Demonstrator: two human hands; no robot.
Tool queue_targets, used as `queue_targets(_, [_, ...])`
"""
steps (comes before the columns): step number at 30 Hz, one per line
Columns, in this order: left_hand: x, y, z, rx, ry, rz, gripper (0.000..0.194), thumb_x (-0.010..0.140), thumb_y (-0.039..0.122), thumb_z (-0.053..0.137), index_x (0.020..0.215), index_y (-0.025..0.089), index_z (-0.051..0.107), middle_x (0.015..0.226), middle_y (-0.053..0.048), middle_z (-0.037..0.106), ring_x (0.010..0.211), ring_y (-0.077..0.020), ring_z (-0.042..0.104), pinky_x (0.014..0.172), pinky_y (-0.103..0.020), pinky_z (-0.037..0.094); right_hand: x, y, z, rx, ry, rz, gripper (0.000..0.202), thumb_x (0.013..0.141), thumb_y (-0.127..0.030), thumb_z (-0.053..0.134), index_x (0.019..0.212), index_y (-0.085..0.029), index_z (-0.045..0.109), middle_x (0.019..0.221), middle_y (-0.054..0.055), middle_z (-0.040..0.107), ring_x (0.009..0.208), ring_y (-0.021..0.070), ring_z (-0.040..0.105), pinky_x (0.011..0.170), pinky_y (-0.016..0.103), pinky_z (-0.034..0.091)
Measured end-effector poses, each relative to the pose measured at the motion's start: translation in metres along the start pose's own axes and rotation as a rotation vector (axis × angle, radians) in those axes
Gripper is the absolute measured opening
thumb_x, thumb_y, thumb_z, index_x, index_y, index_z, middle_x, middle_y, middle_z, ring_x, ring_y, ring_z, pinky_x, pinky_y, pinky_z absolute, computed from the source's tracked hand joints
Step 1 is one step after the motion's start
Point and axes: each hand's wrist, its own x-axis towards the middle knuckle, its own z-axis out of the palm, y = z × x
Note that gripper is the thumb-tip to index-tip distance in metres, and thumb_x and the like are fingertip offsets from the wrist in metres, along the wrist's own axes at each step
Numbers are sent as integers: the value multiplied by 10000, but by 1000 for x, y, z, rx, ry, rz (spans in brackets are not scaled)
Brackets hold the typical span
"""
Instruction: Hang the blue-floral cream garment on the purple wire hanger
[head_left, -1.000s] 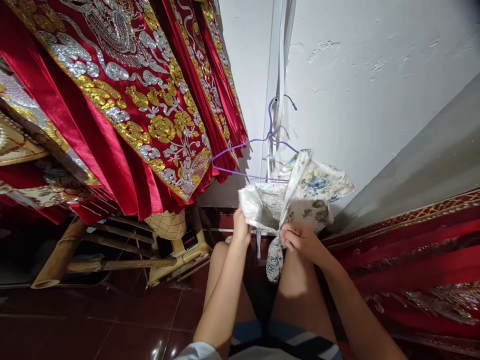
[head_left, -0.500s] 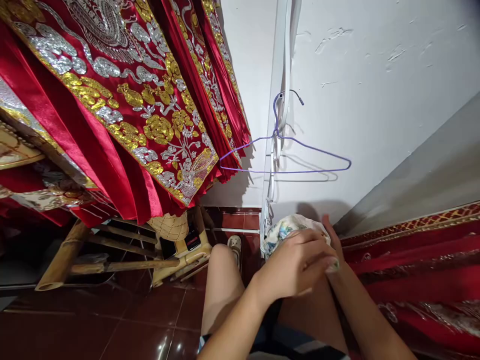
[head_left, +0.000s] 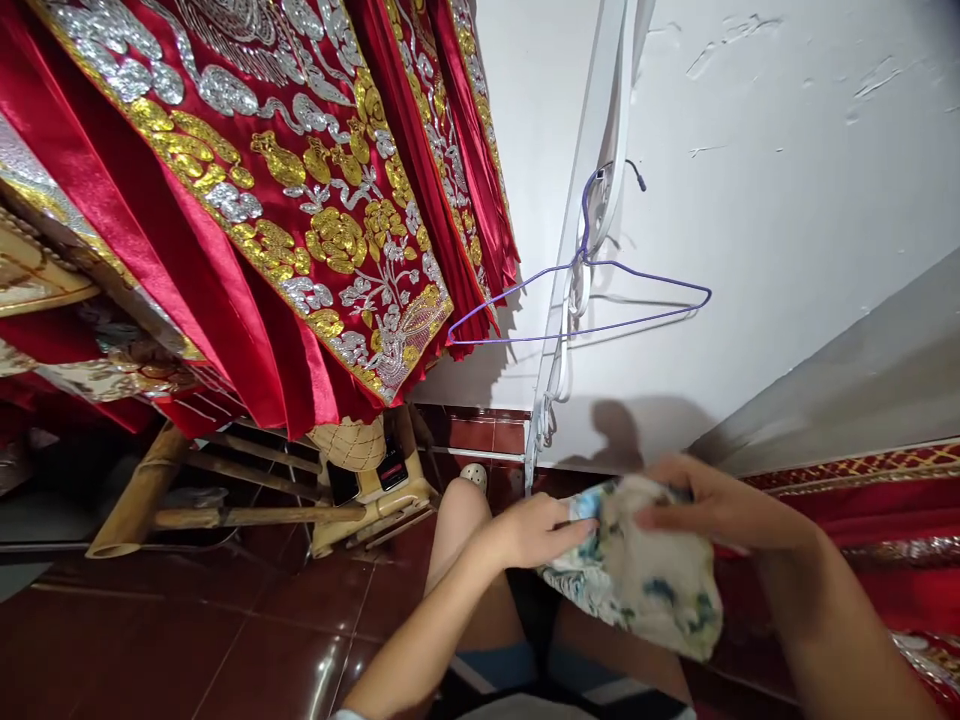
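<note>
A cream floral cloth [head_left: 652, 570] with blue and green patches hangs over my lap, folded and partly smeared by motion. I cannot make out what kind of garment or piece it is. My left hand [head_left: 544, 530] grips its left edge, thumb on top and fingers underneath. On the upper right part lies my right hand [head_left: 694, 500], its fingers closed on the cloth and blurred. In front of me, above both hands, a purple wire hanger [head_left: 581, 262] hangs bare from a white metal rack [head_left: 574, 215] against the wall.
Red satin garments [head_left: 322, 230] with gold and silver embroidery hang at the left. Below them stands a bamboo chair [head_left: 247, 515] on dark red tiles [head_left: 292, 640]. More red fabric [head_left: 885, 510] is at the right, beside the white wall [head_left: 780, 220].
My hands have moved apart, and the bunched cloth is now spread wider between them, lower and to the right. The purple hanger has tilted slightly. The view has shifted a little.
</note>
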Motion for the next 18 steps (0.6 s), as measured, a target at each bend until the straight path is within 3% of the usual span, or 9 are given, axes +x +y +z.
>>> queue_targets(2, [-12,-15,-21,157,174,-85,395,809,422,700,502,224,553,456,14,423,574,-201,545,758,-323,473,4,-3,-7,-169,434,-55,324,828,-489,698,856,-178,785,777,74,747,689,242,670,562,296,473])
queue_targets(4, [-22,-20,-46,255,306,-152,220,759,335,728,580,248,632,539,-25,553,769,-291,643,942,-421,458,10,-5,-7,-302,791,-148,233,817,-409,688,870,-206,790,815,66,761,779,278,693,618,318,497])
queue_targets(6, [-28,-18,-64,290,346,-187,91,752,259,704,664,259,680,752,-82,689,1027,-366,643,1080,-519,368,19,-7,-4,-365,998,-253,192,818,-339,662,906,-231,793,873,57,773,854,287,705,680,333,519])
queue_targets(8, [-32,-11,-68,281,339,-167,65,793,248,664,740,256,701,1033,-113,727,1257,-383,546,1157,-545,287,35,-11,-4,-395,1127,-385,208,848,-315,621,945,-238,788,942,56,777,897,272,709,735,335,530])
queue_targets(10, [-35,-4,-60,247,345,-121,91,844,294,638,808,257,713,1255,-101,676,1398,-363,429,1203,-521,247,58,-12,-13,-393,1213,-477,268,864,-296,583,1047,-232,768,1036,64,767,945,258,699,793,335,528])
queue_targets(13, [-34,-3,-42,207,411,-137,176,890,374,608,818,257,719,1369,-96,619,1487,-374,309,1225,-547,200,98,-8,-38,-371,1179,-411,467,831,-268,570,1285,-224,667,1116,80,740,925,255,674,792,342,505])
queue_targets(16, [-28,-15,-40,145,526,-250,149,836,351,681,739,241,705,1302,-129,645,1525,-422,202,1226,-615,95,126,5,-55,-406,978,-253,526,825,-300,555,1346,-240,595,876,36,726,689,224,602,666,326,452])
queue_targets(18, [-24,-23,-51,86,589,-287,111,775,292,737,692,233,694,1212,-133,672,1525,-430,190,1235,-604,28,130,13,-54,-411,948,-233,382,831,-294,516,1191,-254,637,726,-6,644,608,193,513,626,303,401])
